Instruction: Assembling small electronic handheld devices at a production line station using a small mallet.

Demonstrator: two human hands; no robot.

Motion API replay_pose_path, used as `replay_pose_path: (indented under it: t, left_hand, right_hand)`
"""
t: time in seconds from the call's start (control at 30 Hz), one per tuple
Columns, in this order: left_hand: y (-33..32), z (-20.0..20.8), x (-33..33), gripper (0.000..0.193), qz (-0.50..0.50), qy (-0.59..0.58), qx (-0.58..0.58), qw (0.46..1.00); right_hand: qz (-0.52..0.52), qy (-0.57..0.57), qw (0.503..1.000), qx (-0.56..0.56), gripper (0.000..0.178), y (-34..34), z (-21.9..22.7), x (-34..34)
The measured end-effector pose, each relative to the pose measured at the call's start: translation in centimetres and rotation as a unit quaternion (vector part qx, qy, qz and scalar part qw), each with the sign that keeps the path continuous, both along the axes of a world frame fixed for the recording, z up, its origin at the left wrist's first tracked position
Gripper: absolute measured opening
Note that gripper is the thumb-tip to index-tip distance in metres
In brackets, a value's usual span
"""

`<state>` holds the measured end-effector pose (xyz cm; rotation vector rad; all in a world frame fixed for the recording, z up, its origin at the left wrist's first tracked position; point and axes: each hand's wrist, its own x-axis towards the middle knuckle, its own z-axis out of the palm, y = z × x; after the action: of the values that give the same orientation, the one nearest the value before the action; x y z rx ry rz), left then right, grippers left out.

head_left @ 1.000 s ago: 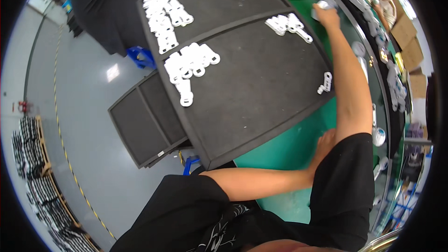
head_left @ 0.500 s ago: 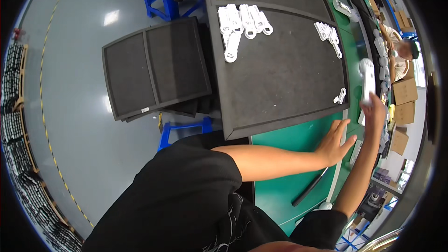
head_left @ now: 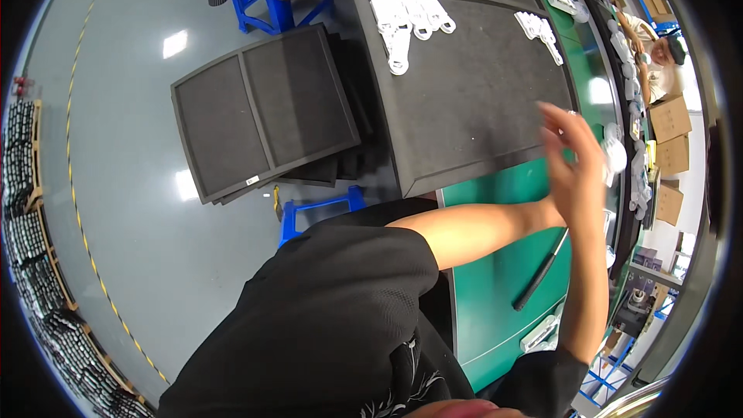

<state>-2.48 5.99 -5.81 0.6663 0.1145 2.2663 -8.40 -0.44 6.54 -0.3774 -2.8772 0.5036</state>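
My right hand is raised over the near right corner of a dark tray, slightly blurred, its fingers curved and apart with nothing visible between them. Behind its wrist, my left hand is mostly hidden; its fingers do not show. Just right of my hands is a white device with a rounded end, partly covered by my right hand, so I cannot tell whether the left hand touches it. White coiled cables lie at the tray's far left, and more cables near its right edge.
A black-handled tool lies on the green work surface. To the left, black trays are stacked near blue stools. Another person works across the bench, near cardboard boxes.
My right hand has let go of the white device and moved left over the tray's corner. My left hand has moved right behind the right wrist. The whole view has shifted slightly.
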Motion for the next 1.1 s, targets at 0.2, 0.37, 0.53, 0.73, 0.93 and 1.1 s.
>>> replay_pose_path:
  t: [0.2,0.37,0.53,0.73,0.93,1.1]
  left_hand:
    - [3.0,-5.1,2.2,0.045,0.027,0.252,-0.199,0.947]
    - [3.8,-5.9,2.7,0.034,-0.203,0.037,-0.020,0.978]
    - [1.0,-3.6,1.9,0.025,-0.479,-0.247,0.150,0.829]
    - [-2.1,0.2,-1.4,0.032,-0.185,0.213,-0.257,0.924]
    - [-2.5,2.5,-1.6,0.034,-0.242,0.175,-0.333,0.894]
    - [-2.6,1.0,-1.8,0.038,-0.266,0.135,-0.306,0.904]
  right_hand:
    - [0.228,0.053,0.959,0.157,0.040,-5.4,-6.0,-11.9]
    - [0.336,0.038,0.911,0.235,0.028,-6.1,-6.5,-14.4]
    - [0.373,0.063,0.888,0.261,0.012,-5.3,-6.8,-14.3]
    - [0.262,0.065,0.946,0.181,0.014,-3.1,-5.0,-10.2]
    - [-0.022,0.161,0.956,-0.242,0.046,0.2,0.5,1.9]
    - [-0.191,0.276,0.823,-0.459,0.037,2.8,0.6,13.9]
